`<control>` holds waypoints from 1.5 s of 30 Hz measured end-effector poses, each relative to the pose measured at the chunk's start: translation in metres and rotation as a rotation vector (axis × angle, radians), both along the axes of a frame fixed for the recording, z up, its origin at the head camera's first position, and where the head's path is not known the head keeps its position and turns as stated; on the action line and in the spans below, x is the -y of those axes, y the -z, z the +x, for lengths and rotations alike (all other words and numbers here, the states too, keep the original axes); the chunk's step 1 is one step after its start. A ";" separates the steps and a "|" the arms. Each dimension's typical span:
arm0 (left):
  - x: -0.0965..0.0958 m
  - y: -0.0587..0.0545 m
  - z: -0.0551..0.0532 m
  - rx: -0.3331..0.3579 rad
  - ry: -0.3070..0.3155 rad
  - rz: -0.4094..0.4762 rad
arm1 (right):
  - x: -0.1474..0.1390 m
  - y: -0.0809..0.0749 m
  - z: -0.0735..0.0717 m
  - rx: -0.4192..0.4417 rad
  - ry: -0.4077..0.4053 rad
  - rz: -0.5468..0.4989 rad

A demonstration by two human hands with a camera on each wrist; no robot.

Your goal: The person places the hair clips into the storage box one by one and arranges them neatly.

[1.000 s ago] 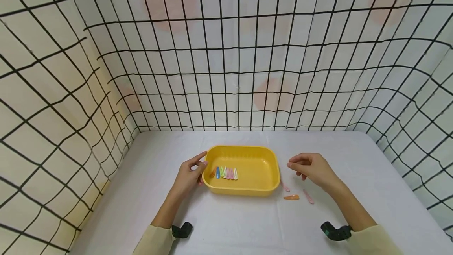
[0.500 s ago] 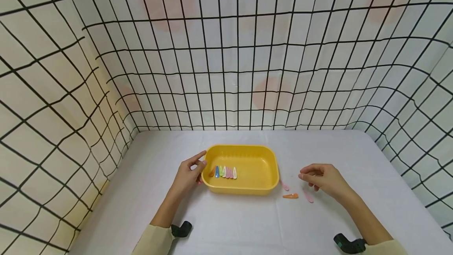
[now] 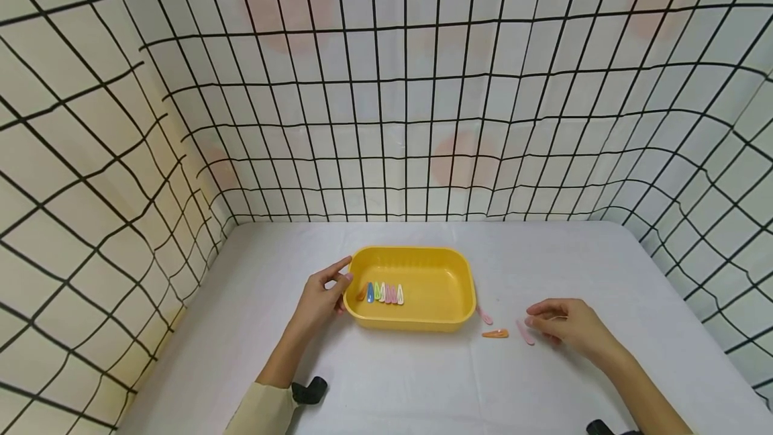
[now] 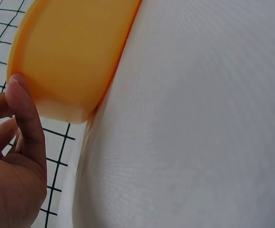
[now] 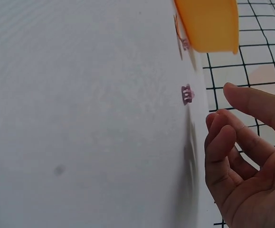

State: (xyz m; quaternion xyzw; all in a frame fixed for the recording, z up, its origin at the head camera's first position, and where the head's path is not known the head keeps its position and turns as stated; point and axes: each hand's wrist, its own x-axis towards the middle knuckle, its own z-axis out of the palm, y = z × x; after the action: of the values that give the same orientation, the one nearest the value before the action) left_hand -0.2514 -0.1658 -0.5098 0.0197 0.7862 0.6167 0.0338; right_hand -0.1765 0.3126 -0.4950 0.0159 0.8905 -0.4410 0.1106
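A yellow tray (image 3: 447, 287) stands on the white-covered table. My left hand (image 3: 323, 297) holds its left end, the thumb at the rim (image 4: 14, 80) and the index finger stretched along the corner. Inside, at the left, several snap hair clips lie side by side: orange, blue (image 3: 371, 293), green, white and pink. My right hand (image 3: 574, 327) hovers right of the tray, thumb and fingers apart and holding nothing in the right wrist view. Its fingertips are beside a pink hair clip (image 3: 525, 332). An orange hair clip (image 3: 495, 333) and another pink clip lie nearer the tray.
Behind the table (image 3: 398, 374) hangs a white cloth with a black grid (image 3: 374, 119), which also runs along the left and right sides. A black wrist device (image 3: 310, 391) sits at my left sleeve. The tray's right half shows bare yellow floor.
My right hand has moved away from the tray, rightward and toward me, down beside the pink clip. My left hand and the tray have stayed in place.
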 end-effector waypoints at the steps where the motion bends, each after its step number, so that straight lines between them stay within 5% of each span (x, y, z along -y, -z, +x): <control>1: 0.000 0.000 0.000 -0.002 0.000 0.001 | -0.001 0.001 0.001 0.006 0.003 -0.005; 18: 0.000 -0.001 0.001 -0.003 0.003 -0.002 | -0.002 0.010 0.010 0.043 -0.001 -0.017; 45: 0.000 -0.002 0.001 -0.001 0.004 0.003 | 0.010 0.016 0.009 -0.129 -0.042 0.154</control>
State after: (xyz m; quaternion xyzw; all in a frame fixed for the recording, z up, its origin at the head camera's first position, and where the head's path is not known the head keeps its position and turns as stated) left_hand -0.2503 -0.1653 -0.5077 0.0217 0.7852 0.6179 0.0348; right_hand -0.1677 0.3028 -0.5110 -0.0228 0.9272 -0.3688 0.0607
